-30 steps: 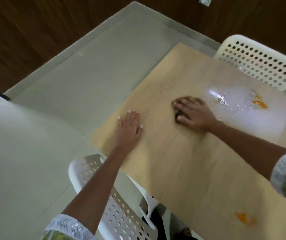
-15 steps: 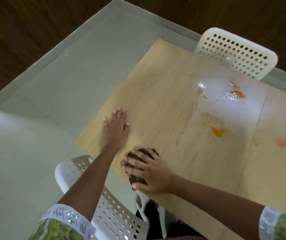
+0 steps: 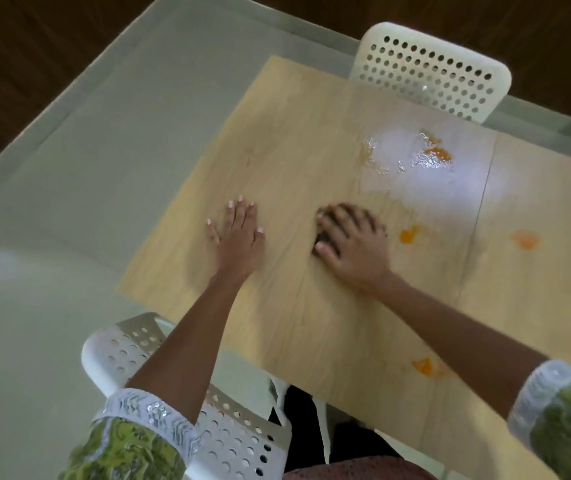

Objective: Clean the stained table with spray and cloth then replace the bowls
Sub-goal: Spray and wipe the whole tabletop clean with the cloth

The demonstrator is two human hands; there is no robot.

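Now the cloth swings back toward the stains

Half a second ago the right hand (image 3: pixel 353 244) was down at the near edge of the bench (image 3: pixel 294 140), beside the near white chair (image 3: pixel 131 344); it has since pushed forward to mid-bench, its blurred fingers pressed flat over a dark cloth (image 3: pixel 320 239) that only peeks out under the fingertips. Its grip is pressing the cloth down rather than pinching it. The left hand (image 3: pixel 239 233) has stayed planted, fingers spread and flat on the wood, holding nothing, just left of the cloth.

Judging by the sweep, this is one pass of a back-and-forth wipe. An orange stain (image 3: pixel 408 234) lies just right of the wiping hand, the wet sprayed patch (image 3: pixel 412 157) with more orange sits farther off near the far white chair (image 3: pixel 429 74), and further stains (image 3: pixel 524 240) (image 3: pixel 424 366) remain right and near. Cleaning looks well short of done; neither bowls nor spray bottle are in view.
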